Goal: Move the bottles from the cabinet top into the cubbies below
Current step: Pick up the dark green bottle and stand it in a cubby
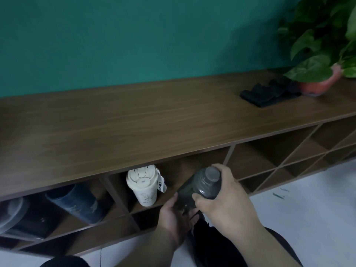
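A dark grey bottle (200,186) with a grey cap is tilted in front of the middle cubby, cap end up and to the right. My right hand (223,201) grips its upper part near the cap. My left hand (173,218) holds its lower end from below. A cream-white coffee tumbler (143,185) stands in that same cubby, just left of the bottle. A dark blue bottle (77,203) stands in the cubby to the left. The wooden cabinet top (134,120) carries no bottles in view.
A black folded cloth (265,95) and a potted plant in a pink pot (317,85) sit at the top's far right. A clear container (11,214) is in the far-left cubby. Several cubbies (269,157) to the right hold nothing. White floor lies below.
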A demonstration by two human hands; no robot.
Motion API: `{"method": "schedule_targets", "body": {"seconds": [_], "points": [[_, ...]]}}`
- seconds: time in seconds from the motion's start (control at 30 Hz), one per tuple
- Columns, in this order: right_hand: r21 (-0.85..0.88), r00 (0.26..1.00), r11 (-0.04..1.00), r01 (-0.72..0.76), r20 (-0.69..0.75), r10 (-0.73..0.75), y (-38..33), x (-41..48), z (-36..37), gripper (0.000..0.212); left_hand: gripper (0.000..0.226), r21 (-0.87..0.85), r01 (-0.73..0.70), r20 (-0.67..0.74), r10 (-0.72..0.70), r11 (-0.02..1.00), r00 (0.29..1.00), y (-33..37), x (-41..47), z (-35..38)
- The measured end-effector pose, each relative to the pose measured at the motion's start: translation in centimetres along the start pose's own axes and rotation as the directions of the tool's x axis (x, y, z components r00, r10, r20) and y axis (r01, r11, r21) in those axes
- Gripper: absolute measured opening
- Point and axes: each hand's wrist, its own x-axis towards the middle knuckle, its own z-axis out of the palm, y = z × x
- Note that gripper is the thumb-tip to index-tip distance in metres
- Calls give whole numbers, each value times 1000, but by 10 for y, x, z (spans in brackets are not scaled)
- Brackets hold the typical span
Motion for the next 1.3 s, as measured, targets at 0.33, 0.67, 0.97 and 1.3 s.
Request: {"method": "schedule_targets", "body": {"seconds": [0.33, 0.67, 0.97, 1.3], "points": [[20, 1000, 1000, -14, -25, 14, 18, 62, 44, 85, 50, 23, 47, -50, -46, 999, 998, 13, 53, -11], [-21, 995, 1000, -19, -100, 17, 18, 91, 59, 64, 76, -297, -34, -104, 3, 954, 995, 18, 72, -5], [-64, 987, 997, 35, -155, -44, 14, 99, 72, 66, 59, -335, -46, -88, 18, 941, 996, 18, 72, -1], [-36, 990, 999, 31, -135, -35, 17, 100, 72, 66, 65, -353, -24, -105, -14, 935, 994, 20, 70, 3]]}}
